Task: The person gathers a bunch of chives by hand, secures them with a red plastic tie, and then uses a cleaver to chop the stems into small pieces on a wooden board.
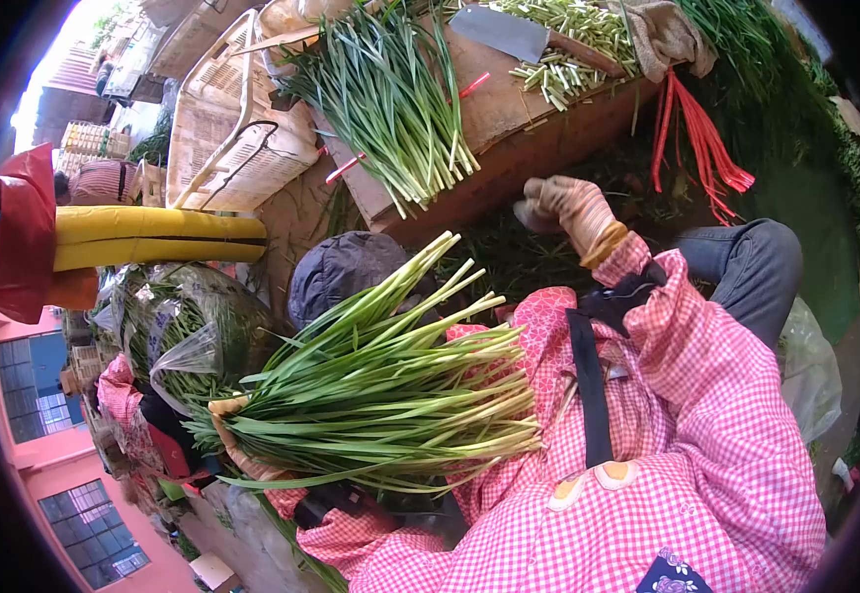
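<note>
My left hand, in a striped work glove, is closed around the leafy end of a loose bunch of garlic chives, whose pale stems lie toward my lap. My right hand, also gloved, hangs curled in front of the low wooden bench; what its fingers hold, if anything, is hidden. On the bench a second bunch of chives lies across a red tie strip. Behind it rest a cleaver with a wooden handle and a heap of cut stem ends.
Red strips hang off the bench's right end beside a burlap cloth. To the left stand a plastic crate and a plastic bag of greens. A person in yellow trousers is nearby. More greens lie at right.
</note>
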A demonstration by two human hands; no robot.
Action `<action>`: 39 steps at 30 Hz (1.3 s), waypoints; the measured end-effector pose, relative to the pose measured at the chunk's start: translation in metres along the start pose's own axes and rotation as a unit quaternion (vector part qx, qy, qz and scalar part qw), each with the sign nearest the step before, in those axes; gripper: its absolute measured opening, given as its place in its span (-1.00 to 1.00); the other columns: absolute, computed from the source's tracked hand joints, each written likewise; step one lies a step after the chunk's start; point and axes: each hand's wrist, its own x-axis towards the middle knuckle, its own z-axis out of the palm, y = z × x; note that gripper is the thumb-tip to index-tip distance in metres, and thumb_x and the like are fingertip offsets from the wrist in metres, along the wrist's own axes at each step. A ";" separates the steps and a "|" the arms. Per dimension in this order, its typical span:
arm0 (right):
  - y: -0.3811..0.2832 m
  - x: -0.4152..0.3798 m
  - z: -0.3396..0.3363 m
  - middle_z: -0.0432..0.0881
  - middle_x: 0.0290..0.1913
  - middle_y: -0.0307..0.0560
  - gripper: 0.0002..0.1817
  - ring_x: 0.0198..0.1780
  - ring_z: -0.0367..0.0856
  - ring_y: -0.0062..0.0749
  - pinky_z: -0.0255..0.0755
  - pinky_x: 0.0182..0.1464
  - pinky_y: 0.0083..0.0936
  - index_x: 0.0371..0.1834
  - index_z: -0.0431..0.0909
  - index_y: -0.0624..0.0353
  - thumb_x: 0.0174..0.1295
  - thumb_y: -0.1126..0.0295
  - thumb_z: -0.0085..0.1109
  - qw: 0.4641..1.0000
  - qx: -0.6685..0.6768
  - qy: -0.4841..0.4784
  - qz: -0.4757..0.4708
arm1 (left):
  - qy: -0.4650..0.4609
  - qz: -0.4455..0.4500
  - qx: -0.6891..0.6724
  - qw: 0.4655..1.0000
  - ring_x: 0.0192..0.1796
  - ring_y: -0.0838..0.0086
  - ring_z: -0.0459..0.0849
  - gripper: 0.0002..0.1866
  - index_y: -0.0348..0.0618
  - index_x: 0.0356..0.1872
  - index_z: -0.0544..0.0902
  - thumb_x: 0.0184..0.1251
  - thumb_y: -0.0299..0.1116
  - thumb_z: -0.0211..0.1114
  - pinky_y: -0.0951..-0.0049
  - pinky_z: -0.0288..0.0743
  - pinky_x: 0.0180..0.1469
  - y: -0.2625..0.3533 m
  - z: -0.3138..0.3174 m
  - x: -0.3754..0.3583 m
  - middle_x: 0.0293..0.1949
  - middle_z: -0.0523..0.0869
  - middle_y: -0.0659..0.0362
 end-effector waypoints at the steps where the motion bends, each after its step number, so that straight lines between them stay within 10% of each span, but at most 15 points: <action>1: -0.008 -0.004 -0.004 0.67 -0.31 -0.07 -0.54 -0.24 0.66 -0.41 0.53 -0.12 -0.47 -0.25 0.63 0.27 0.05 0.04 0.33 0.980 -0.179 -0.013 0.091 | 0.002 -0.015 -0.047 0.999 -0.05 0.56 0.59 -0.75 -0.09 -0.08 0.63 0.27 -0.26 0.26 0.48 0.43 0.12 -0.004 0.006 -0.002 -0.11 0.68 0.27; 5: 0.019 -0.034 0.009 0.68 -0.34 -0.11 -0.65 -0.27 0.63 -0.21 0.46 -0.13 -0.47 -0.16 0.64 0.07 0.10 0.09 0.29 0.945 -0.244 -0.218 -0.020 | -0.001 -0.056 -0.168 0.984 -0.08 0.61 0.59 -0.78 -0.10 -0.13 0.64 0.29 -0.27 0.23 0.51 0.45 0.08 -0.006 0.021 -0.007 -0.14 0.68 0.27; 7: 0.012 -0.041 0.042 0.68 -0.36 -0.15 -0.65 -0.29 0.62 -0.29 0.45 -0.16 -0.49 -0.19 0.66 0.09 0.04 0.12 0.35 0.926 -0.164 -0.338 -0.040 | -0.036 0.049 0.130 0.990 -0.07 0.52 0.60 -0.71 -0.10 -0.08 0.60 0.34 -0.16 0.15 0.46 0.46 0.09 0.005 0.009 -0.002 -0.11 0.66 0.20; 9: 0.014 -0.044 0.076 0.67 -0.33 -0.20 -0.72 -0.32 0.60 -0.48 0.45 -0.19 -0.54 -0.15 0.63 0.16 0.08 0.32 0.32 0.969 -0.053 -0.203 0.132 | -0.113 0.142 0.372 0.911 -0.06 0.46 0.60 -0.67 -0.09 -0.04 0.58 0.37 -0.11 0.10 0.42 0.47 0.10 0.008 0.012 0.002 -0.09 0.65 0.17; 11: 0.010 -0.047 0.085 0.66 -0.31 -0.24 -0.71 -0.32 0.57 -0.58 0.45 -0.24 -0.59 -0.20 0.64 0.22 0.02 0.34 0.38 0.968 0.128 -0.178 0.122 | 0.073 0.104 0.234 0.964 -0.02 0.40 0.60 -0.65 -0.06 0.01 0.56 0.41 -0.09 0.02 0.33 0.47 0.14 0.006 0.012 -0.009 -0.05 0.63 0.13; 15: 0.002 -0.038 0.069 0.65 -0.37 -0.19 -0.81 -0.36 0.56 -0.58 0.45 -0.25 -0.62 -0.28 0.64 0.23 0.05 0.39 0.33 0.993 0.019 -0.111 0.021 | -0.112 0.072 0.074 0.988 0.06 0.41 0.58 -0.64 -0.02 0.12 0.52 0.45 -0.14 -0.04 0.25 0.42 0.23 0.010 0.007 0.003 0.04 0.61 0.12; 19: -0.001 -0.002 0.007 0.62 -0.41 -0.17 -0.85 -0.29 0.60 -0.40 0.44 -0.29 -0.52 -0.46 0.63 0.09 -0.01 0.27 0.32 0.994 -0.104 -0.037 0.013 | -0.059 0.113 0.148 0.981 -0.03 0.44 0.58 -0.70 -0.06 -0.02 0.57 0.45 -0.18 -0.03 0.27 0.47 0.14 0.015 0.003 0.006 -0.09 0.63 0.16; 22: -0.011 -0.023 0.016 0.62 -0.38 -0.14 -0.84 -0.23 0.58 -0.23 0.41 -0.23 -0.38 -0.48 0.63 0.04 -0.03 0.23 0.31 0.688 -0.655 0.001 -0.314 | 0.003 0.116 0.137 0.984 -0.09 0.46 0.56 -0.74 -0.09 -0.10 0.58 0.44 -0.20 -0.01 0.27 0.48 0.09 -0.002 0.022 0.003 -0.17 0.61 0.18; 23: -0.021 -0.028 0.029 0.62 -0.35 -0.13 -0.80 -0.17 0.56 -0.15 0.40 -0.11 -0.29 -0.42 0.63 0.02 -0.04 0.17 0.28 0.741 -0.567 0.002 -0.361 | 0.045 0.124 0.135 0.982 -0.11 0.46 0.55 -0.75 -0.09 -0.13 0.58 0.44 -0.20 0.00 0.27 0.48 0.07 -0.006 0.027 0.002 -0.19 0.60 0.19; 27: -0.034 -0.026 0.085 0.63 -0.25 -0.18 -0.71 -0.11 0.59 -0.24 0.45 -0.03 -0.32 -0.23 0.60 -0.04 -0.06 0.19 0.23 0.623 -0.551 -0.083 -0.549 | -0.045 0.085 0.094 0.991 0.06 0.44 0.54 -0.71 -0.09 -0.03 0.60 0.41 -0.20 0.03 0.28 0.40 0.21 0.002 0.013 0.005 -0.07 0.66 0.16; 31: -0.033 -0.023 0.104 0.62 -0.35 -0.15 -0.75 -0.21 0.60 -0.21 0.46 -0.11 -0.32 -0.33 0.63 0.03 -0.11 0.23 0.32 0.605 -0.690 -0.219 -0.331 | -0.144 0.013 0.070 0.987 0.26 0.40 0.42 -0.69 -0.05 0.11 0.53 0.40 -0.30 0.04 0.16 0.19 0.39 0.014 -0.005 0.009 0.12 0.57 0.17; 33: -0.014 -0.020 0.090 0.63 -0.42 -0.15 -0.79 -0.31 0.62 -0.30 0.50 -0.22 -0.40 -0.35 0.66 0.12 -0.07 0.32 0.37 0.776 -0.268 -0.168 -0.546 | -0.136 0.019 0.089 0.986 0.26 0.40 0.42 -0.69 -0.02 0.11 0.53 0.40 -0.30 0.06 0.14 0.20 0.37 0.019 -0.015 0.010 0.12 0.57 0.16; 34: -0.008 -0.033 0.090 0.65 -0.44 -0.14 -0.79 -0.36 0.60 -0.46 0.50 -0.28 -0.54 -0.29 0.67 0.18 -0.04 0.42 0.38 0.963 -0.042 -0.208 -0.165 | -0.129 0.022 0.089 0.987 0.26 0.40 0.42 -0.69 -0.01 0.12 0.53 0.40 -0.29 0.06 0.14 0.20 0.37 0.020 -0.019 0.012 0.13 0.57 0.16; 37: -0.014 -0.034 0.092 0.67 -0.38 -0.13 -0.82 -0.33 0.59 -0.56 0.50 -0.24 -0.60 -0.29 0.67 0.20 0.00 0.47 0.34 0.982 0.131 -0.126 0.054 | -0.145 -0.017 0.050 0.988 0.26 0.41 0.43 -0.68 0.02 0.14 0.52 0.41 -0.28 0.03 0.14 0.15 0.39 0.015 -0.015 0.012 0.16 0.55 0.19; 39: 0.007 -0.008 0.085 0.67 -0.37 -0.13 -0.84 -0.34 0.61 -0.55 0.51 -0.25 -0.59 -0.31 0.65 0.26 0.05 0.45 0.31 0.995 0.029 -0.098 -0.009 | -0.153 -0.054 0.009 0.987 0.26 0.41 0.42 -0.67 0.03 0.15 0.52 0.42 -0.27 0.02 0.13 0.14 0.40 0.017 -0.019 0.015 0.16 0.55 0.20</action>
